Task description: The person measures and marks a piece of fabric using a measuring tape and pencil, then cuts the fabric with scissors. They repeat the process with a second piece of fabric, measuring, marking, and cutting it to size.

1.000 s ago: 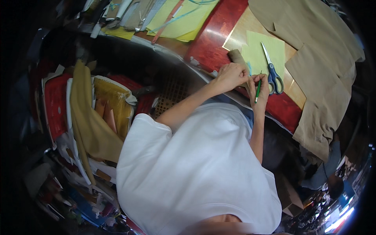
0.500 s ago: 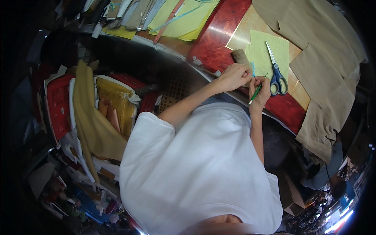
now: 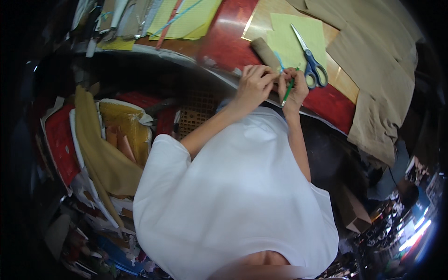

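Observation:
My right hand (image 3: 296,89) is closed around a green pencil (image 3: 287,94), which slants down toward me. A thin light-blue strip (image 3: 279,59) runs up from its fingertips, and whether they pinch it cannot be seen. Close beside it on the left, my left hand (image 3: 255,87) has bent fingers, with thumb and fingertips drawn together near the strip's lower end; anything between them is too small to make out. Just beyond the hands lies a brown fabric roll (image 3: 264,51). Blue-handled scissors (image 3: 309,58) rest on yellow lined paper (image 3: 290,27), blades pointing away.
Brown fabric (image 3: 373,60) covers the right of the red table (image 3: 228,35) and hangs over its edge. More yellow sheets (image 3: 186,21) and several rolled items lie at the far left. A crate with mustard cloth (image 3: 100,144) stands left of me; a cardboard box (image 3: 353,212) is at right.
My whole view has shifted, so the table appears farther up and left. My left hand has drawn slightly toward me and its fingers have loosened from a tighter fist. The right keeps the pencil.

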Demonstrator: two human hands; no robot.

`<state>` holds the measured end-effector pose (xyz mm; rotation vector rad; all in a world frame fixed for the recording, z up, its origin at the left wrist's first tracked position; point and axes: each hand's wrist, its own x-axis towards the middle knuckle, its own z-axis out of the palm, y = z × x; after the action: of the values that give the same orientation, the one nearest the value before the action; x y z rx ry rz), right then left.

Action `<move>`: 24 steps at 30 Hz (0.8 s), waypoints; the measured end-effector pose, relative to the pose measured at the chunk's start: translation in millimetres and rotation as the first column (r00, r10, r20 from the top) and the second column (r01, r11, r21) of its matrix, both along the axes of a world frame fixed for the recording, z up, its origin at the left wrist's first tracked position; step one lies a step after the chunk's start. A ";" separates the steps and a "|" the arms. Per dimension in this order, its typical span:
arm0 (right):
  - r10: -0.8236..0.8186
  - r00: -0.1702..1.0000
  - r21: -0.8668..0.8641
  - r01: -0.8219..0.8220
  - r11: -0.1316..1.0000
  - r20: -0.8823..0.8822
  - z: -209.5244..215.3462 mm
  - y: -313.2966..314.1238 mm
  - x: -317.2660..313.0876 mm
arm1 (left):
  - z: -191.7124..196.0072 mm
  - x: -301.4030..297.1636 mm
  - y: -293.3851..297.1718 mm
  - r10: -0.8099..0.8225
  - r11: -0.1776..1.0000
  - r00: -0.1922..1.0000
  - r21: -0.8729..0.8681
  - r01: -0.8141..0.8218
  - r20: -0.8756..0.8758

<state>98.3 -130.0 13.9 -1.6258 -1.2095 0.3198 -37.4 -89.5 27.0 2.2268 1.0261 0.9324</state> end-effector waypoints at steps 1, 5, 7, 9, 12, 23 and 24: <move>0.003 0.998 -0.002 -0.003 1.000 -0.060 0.0 -1.5 -0.3 | -0.8 -0.6 -1.6 -0.003 1.000 1.000 0.011 0.003 -0.009; -0.016 1.000 0.019 0.016 1.000 -0.008 0.1 -3.7 -0.9 | 0.1 0.8 7.5 0.053 0.996 0.998 -0.072 -0.051 0.036; -0.029 1.000 0.055 0.028 0.998 0.013 0.1 -3.5 -1.3 | 4.6 3.7 15.9 0.070 0.995 0.997 -0.072 -0.067 0.036; -0.031 0.999 0.057 0.029 0.998 0.035 -0.5 -3.2 -1.5 | 10.8 6.6 22.2 0.057 0.997 0.998 -0.051 -0.057 -0.014; -0.039 0.997 0.064 0.035 0.997 0.059 -2.5 -2.9 -1.7 | 18.8 9.3 27.1 0.042 0.997 0.993 -0.064 -0.049 -0.106; 0.073 0.991 -0.042 -0.068 0.997 0.115 15.7 -6.0 1.4 | 15.2 8.0 42.8 -0.005 0.941 0.995 -0.336 -0.029 -0.098; 0.093 0.983 -0.098 -0.078 0.992 0.157 18.6 -9.4 1.4 | 16.4 6.4 44.4 -0.017 0.928 0.995 -0.371 -0.019 -0.095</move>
<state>99.7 -139.4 32.5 -1.7072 -1.4080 0.3064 -31.1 -45.1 43.4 1.9652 1.1410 0.5749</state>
